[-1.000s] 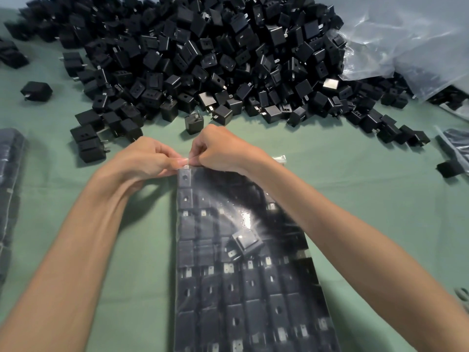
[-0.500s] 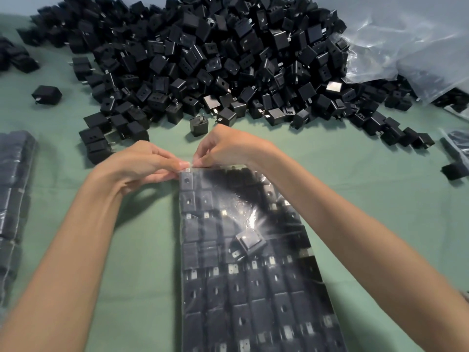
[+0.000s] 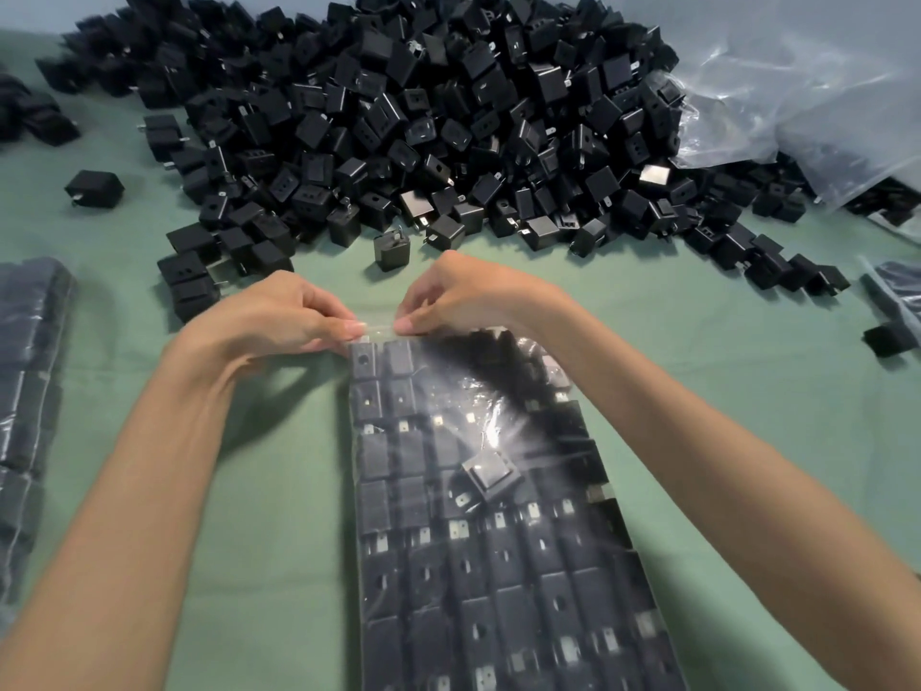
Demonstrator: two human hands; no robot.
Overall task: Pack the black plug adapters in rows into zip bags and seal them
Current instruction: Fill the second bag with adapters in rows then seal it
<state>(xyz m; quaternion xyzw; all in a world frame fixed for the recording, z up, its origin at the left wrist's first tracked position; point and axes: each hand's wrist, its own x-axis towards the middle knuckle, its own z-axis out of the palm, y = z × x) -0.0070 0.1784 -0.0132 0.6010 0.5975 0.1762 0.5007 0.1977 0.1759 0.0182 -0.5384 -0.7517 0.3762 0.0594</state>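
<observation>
- Status: one zip bag (image 3: 498, 566) lying flat on the green cloth (image 3: 274, 491), centre-front, running from the hands back toward the cam. Looking full, w/ adapters sitting in rows inside.
- Sealing looks in progress, not done: both hands are working the zip strip (image 3: 379, 332) at the bag's far end, by its left corner. Rest of the strip is hiding behind the right hand/wrist, so can't tell if it's closed.
- Left hand (image 3: 269, 316): thumb + forefinger pinching the strip at the corner.
- Right hand (image 3: 463, 296): pinching the same strip just beside it, fingertips nearly meeting.
- Bag look: clear film throwing glare mid-bag. Rows mostly neat, prongs showing as pale tabs.
- One tilted adapter (image 3: 491, 471) is sitting skewed on top of the rows approx mid-bag and bulging the film. Prob worth flattening, my guess.
- Left to do: big pile of loose adapters (image 3: 423, 117) lying beyond the hands, strays around its edge. Lots unpacked.
- Packed bags (image 3: 25, 391) lying at the left edge. Looking filled but blurred, so can't confirm seals.
- Empty clear bags (image 3: 797, 102) lying far right, next to the pile.
</observation>
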